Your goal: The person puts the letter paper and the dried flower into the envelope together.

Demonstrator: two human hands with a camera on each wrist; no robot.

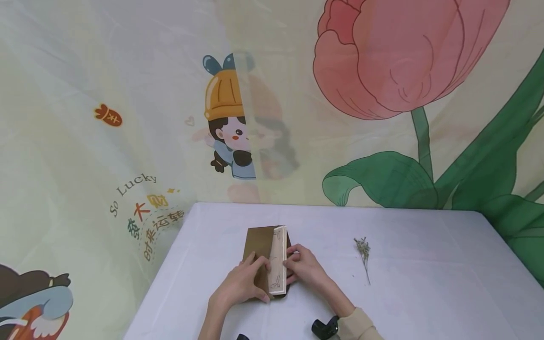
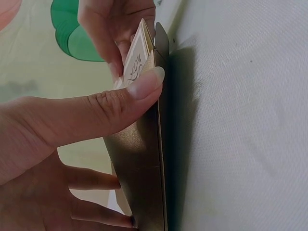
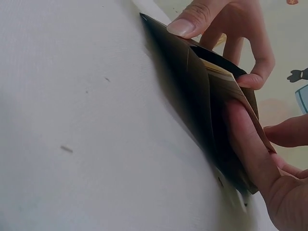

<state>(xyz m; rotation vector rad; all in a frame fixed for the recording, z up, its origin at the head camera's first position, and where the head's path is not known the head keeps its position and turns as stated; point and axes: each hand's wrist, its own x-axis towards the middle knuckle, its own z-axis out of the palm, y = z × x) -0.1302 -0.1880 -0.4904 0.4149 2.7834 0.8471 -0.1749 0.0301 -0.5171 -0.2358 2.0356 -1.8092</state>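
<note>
Head view: we see a brown envelope [image 1: 258,238] on the worktop [image 1: 425,283], left of its middle and not touching the far edge.
Card [image 1: 278,257]: pale with printed drawings, partly inside the envelope; one long strip shows outside, toward the worktop's right edge.
Left hand [image 1: 240,283]: it holds the envelope, with the thumb at the near edge.
Right hand [image 1: 310,269]: it pinches the card at the envelope's mouth.
Done: we judge the card is only partly enclosed.
Remaining: the outside strip is unsettled; we cannot tell if the card goes in or out.
Sprig [image 1: 363,252]: it lies well apart, between the envelope and the worktop's right edge, untouched.
</note>
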